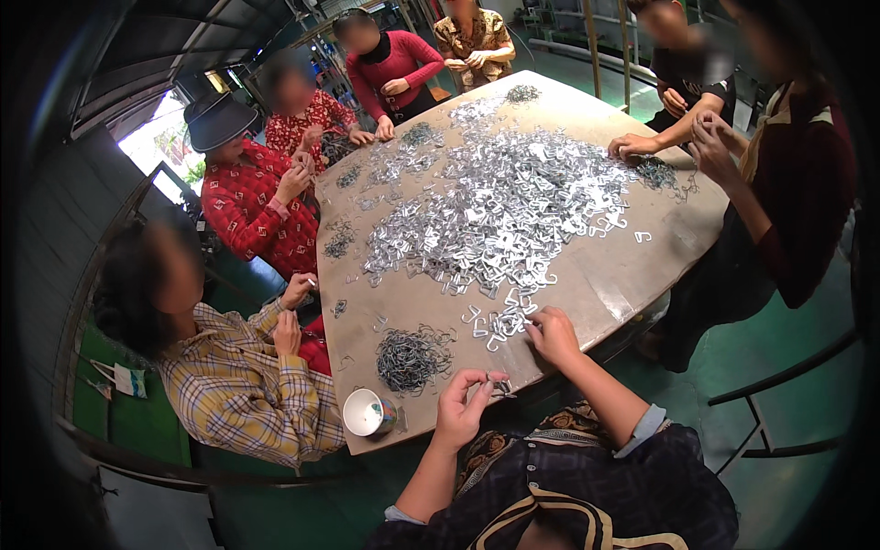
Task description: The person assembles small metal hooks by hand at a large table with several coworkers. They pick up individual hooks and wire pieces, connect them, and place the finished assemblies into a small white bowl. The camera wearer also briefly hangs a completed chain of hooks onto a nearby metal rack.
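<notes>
At the near edge of the brown surface (pixel 587 293), the right hand (pixel 554 337) is poised beside a loose cluster of silvery hooks (pixel 500 323). The cluster lies immediately left of its bent fingertips, and this hand is the nearer of the two. The hooks lie at mixed angles, with no common long axis; many overlap, so neighbouring pieces crowd one another. Whether the right fingers grip a hook cannot be told. The left hand (pixel 461 403), lower and to the left, pinches a small metal piece (pixel 502 390) between thumb and fingers, just past the surface's edge. Beyond the cluster spreads the main heap (pixel 513 206) of similar hooks. A pile of dark wire pieces (pixel 412 359) lies left of and beyond the left hand; a paper cup (pixel 364 412) stands at the near-left corner, beside a co-worker in a plaid shirt (pixel 243 394).
</notes>
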`<act>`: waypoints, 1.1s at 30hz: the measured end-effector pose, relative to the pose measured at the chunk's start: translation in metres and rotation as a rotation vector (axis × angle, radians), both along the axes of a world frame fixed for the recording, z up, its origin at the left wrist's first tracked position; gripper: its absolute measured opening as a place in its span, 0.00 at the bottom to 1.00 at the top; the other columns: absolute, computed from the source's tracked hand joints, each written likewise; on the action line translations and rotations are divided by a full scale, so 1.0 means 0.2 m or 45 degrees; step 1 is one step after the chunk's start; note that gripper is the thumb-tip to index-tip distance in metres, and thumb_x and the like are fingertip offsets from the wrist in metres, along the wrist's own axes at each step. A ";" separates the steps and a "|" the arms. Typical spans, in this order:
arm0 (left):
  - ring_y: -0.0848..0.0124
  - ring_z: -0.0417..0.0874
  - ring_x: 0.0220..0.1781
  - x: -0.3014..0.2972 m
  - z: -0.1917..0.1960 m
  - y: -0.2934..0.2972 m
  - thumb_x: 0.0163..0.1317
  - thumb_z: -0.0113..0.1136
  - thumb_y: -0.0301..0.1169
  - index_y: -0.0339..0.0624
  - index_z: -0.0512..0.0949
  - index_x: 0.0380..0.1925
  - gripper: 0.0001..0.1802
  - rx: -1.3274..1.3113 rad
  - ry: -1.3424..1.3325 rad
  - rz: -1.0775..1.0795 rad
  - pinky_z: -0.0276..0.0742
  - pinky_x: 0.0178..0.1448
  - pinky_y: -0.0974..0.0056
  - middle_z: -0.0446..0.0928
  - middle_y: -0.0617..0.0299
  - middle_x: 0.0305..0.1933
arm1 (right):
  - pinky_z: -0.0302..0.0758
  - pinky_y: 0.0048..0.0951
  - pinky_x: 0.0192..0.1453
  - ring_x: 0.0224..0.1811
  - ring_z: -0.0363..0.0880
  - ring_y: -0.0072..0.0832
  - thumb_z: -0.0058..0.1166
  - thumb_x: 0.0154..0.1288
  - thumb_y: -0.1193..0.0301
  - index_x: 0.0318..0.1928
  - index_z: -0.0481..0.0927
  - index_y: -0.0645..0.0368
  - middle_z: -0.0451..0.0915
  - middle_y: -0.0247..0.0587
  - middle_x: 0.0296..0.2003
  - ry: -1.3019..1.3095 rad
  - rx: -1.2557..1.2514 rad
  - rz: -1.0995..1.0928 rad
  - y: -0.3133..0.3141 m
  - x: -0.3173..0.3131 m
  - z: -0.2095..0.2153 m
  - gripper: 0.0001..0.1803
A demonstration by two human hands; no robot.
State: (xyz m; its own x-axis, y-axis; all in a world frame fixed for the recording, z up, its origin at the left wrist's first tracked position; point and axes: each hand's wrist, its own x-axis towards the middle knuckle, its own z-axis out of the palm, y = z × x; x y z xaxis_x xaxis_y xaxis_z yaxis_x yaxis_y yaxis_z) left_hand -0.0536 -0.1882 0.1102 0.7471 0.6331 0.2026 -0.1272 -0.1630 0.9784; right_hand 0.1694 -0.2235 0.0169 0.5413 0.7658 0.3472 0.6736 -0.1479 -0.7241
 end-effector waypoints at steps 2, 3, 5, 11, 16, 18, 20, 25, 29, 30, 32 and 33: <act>0.72 0.80 0.48 -0.01 0.00 -0.03 0.70 0.51 0.23 0.36 0.71 0.42 0.03 -0.028 0.029 -0.006 0.71 0.56 0.65 0.82 0.50 0.48 | 0.73 0.44 0.46 0.41 0.76 0.46 0.60 0.58 0.70 0.42 0.85 0.59 0.77 0.49 0.34 -0.176 -0.020 0.001 0.13 0.01 -0.08 0.12; 0.72 0.79 0.49 -0.03 0.00 -0.03 0.70 0.51 0.23 0.36 0.71 0.42 0.03 -0.042 0.036 0.005 0.71 0.56 0.65 0.82 0.50 0.48 | 0.73 0.45 0.47 0.42 0.76 0.46 0.61 0.57 0.70 0.44 0.84 0.58 0.77 0.49 0.35 -0.272 -0.028 0.016 0.21 0.00 -0.12 0.13; 0.72 0.79 0.50 -0.02 0.03 -0.06 0.69 0.52 0.24 0.35 0.72 0.41 0.04 -0.083 0.012 -0.006 0.74 0.57 0.66 0.82 0.54 0.47 | 0.74 0.45 0.47 0.44 0.77 0.48 0.60 0.56 0.71 0.43 0.83 0.59 0.76 0.51 0.38 -0.301 -0.184 0.076 0.29 0.03 -0.13 0.13; 0.74 0.79 0.47 0.00 0.00 -0.06 0.70 0.51 0.24 0.36 0.71 0.42 0.04 -0.097 0.086 -0.025 0.74 0.54 0.68 0.82 0.51 0.48 | 0.75 0.47 0.47 0.43 0.78 0.51 0.63 0.53 0.74 0.35 0.78 0.64 0.77 0.55 0.36 -0.042 -0.224 0.087 0.25 0.05 -0.08 0.10; 0.74 0.80 0.46 0.05 -0.08 -0.05 0.70 0.52 0.25 0.34 0.73 0.42 0.05 -0.061 0.065 -0.065 0.76 0.52 0.68 0.82 0.55 0.46 | 0.77 0.40 0.39 0.32 0.80 0.47 0.63 0.53 0.76 0.34 0.79 0.65 0.81 0.51 0.29 0.084 0.055 -0.087 0.15 0.04 -0.04 0.09; 0.75 0.80 0.46 0.07 -0.10 -0.05 0.70 0.52 0.25 0.34 0.74 0.41 0.05 -0.075 0.067 -0.069 0.76 0.51 0.68 0.82 0.55 0.45 | 0.78 0.34 0.34 0.28 0.82 0.40 0.63 0.54 0.77 0.35 0.80 0.67 0.82 0.49 0.27 0.214 0.085 -0.065 0.08 0.04 0.04 0.08; 0.73 0.80 0.48 0.10 -0.11 -0.05 0.70 0.52 0.24 0.34 0.73 0.42 0.05 0.010 0.105 -0.091 0.76 0.53 0.67 0.82 0.53 0.46 | 0.78 0.27 0.31 0.28 0.83 0.32 0.63 0.57 0.78 0.37 0.81 0.69 0.84 0.46 0.28 0.827 0.058 0.048 0.04 0.06 0.05 0.08; 0.73 0.80 0.48 0.16 -0.14 -0.08 0.70 0.53 0.25 0.34 0.74 0.41 0.05 0.053 0.154 -0.068 0.77 0.53 0.67 0.81 0.55 0.46 | 0.83 0.23 0.33 0.32 0.85 0.27 0.60 0.62 0.78 0.42 0.82 0.71 0.84 0.44 0.33 1.519 0.119 0.273 -0.14 0.04 0.20 0.10; 0.74 0.81 0.45 0.22 -0.13 -0.10 0.68 0.55 0.24 0.33 0.76 0.40 0.05 0.168 0.149 -0.011 0.77 0.50 0.68 0.82 0.58 0.42 | 0.83 0.23 0.38 0.35 0.85 0.28 0.61 0.63 0.76 0.45 0.81 0.72 0.84 0.47 0.36 1.558 0.148 0.209 -0.21 0.02 0.31 0.13; 0.74 0.81 0.44 0.23 -0.11 -0.10 0.67 0.56 0.24 0.33 0.76 0.39 0.05 0.224 0.148 0.008 0.77 0.49 0.68 0.82 0.58 0.41 | 0.83 0.23 0.39 0.36 0.86 0.29 0.61 0.63 0.75 0.45 0.81 0.74 0.84 0.48 0.38 1.611 0.131 0.211 -0.22 0.01 0.32 0.14; 0.74 0.81 0.42 0.24 -0.10 -0.11 0.66 0.56 0.24 0.33 0.77 0.39 0.05 0.300 0.158 0.058 0.76 0.47 0.68 0.83 0.58 0.39 | 0.83 0.24 0.40 0.36 0.85 0.29 0.61 0.63 0.75 0.45 0.81 0.74 0.84 0.49 0.37 1.595 0.153 0.284 -0.25 -0.01 0.36 0.14; 0.74 0.81 0.42 0.25 -0.10 -0.12 0.66 0.57 0.23 0.32 0.77 0.39 0.05 0.320 0.169 0.078 0.76 0.47 0.68 0.83 0.58 0.38 | 0.83 0.24 0.40 0.37 0.85 0.29 0.62 0.63 0.75 0.45 0.81 0.74 0.84 0.49 0.37 1.589 0.168 0.313 -0.27 -0.03 0.36 0.14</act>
State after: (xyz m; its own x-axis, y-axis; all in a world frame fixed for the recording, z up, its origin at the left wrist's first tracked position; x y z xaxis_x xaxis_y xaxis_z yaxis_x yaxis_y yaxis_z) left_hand -0.0044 -0.2112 0.0896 0.7395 0.6202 0.2617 0.0172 -0.4061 0.9137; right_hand 0.1635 -0.2767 0.0893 0.4032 0.8904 -0.2112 -0.4715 0.0044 -0.8818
